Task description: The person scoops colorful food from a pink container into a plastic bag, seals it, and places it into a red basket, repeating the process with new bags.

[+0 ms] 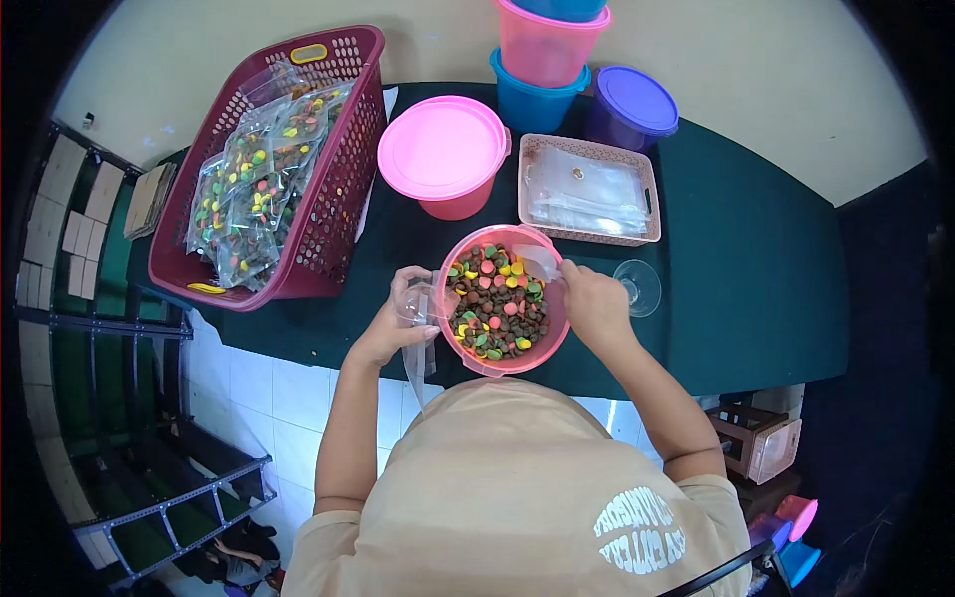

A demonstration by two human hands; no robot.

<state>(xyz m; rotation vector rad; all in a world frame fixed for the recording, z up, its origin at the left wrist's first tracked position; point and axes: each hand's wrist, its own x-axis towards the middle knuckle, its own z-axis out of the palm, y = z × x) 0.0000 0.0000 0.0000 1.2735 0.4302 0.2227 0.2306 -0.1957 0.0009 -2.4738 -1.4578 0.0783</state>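
Observation:
A pink tub (558, 338) full of brown, green, yellow and pink round pieces (497, 298) stands at the table's front edge. At its left rim, my left hand (398, 316) is closed round a clear round funnel-like piece (416, 304) with a clear plastic bag (421, 366) hanging below. My right hand (595, 303) grips a translucent scoop (539, 262), whose blade is over the pieces at the tub's upper right. Right of that hand lies a clear round dish (638, 288).
A maroon basket (338, 189) of filled bags stands at the left. Behind the tub are a pink-lidded container (444, 147), a tray (589, 237) of flat clear bags, stacked tubs (542, 55) and a purple tub (634, 104). Shelving (179, 507) stands at the lower left.

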